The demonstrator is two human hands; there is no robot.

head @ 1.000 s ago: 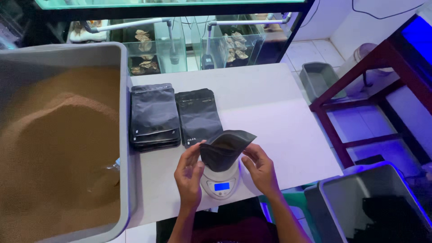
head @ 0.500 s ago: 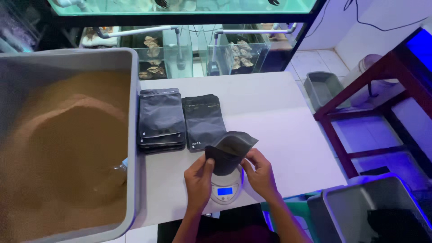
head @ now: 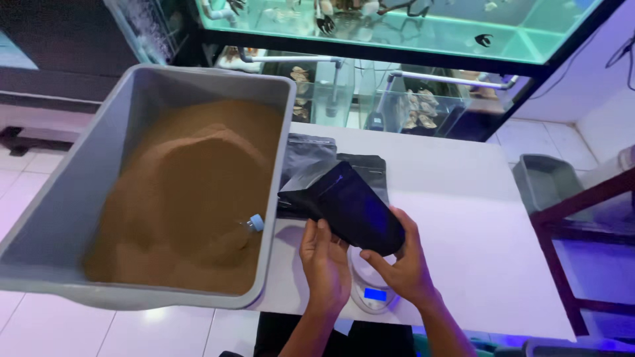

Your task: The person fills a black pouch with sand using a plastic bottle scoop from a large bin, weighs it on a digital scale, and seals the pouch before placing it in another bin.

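Both hands raised above scale (head: 372,291): left hand (head: 325,261) and right hand (head: 405,264) fingers grasping tilted black pouch (head: 354,208).

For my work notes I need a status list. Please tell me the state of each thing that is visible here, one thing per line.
Black pouch: held tilted above the scale, mouth toward the bin.
Left hand: gripping the pouch's lower edge.
Right hand: supporting the pouch's bottom.
Scale: switched on, display lit blue.
Grey bin: holds heaped brown powder.
Scoop bottle: half buried in powder.
Spare pouches: stacked flat on the table.
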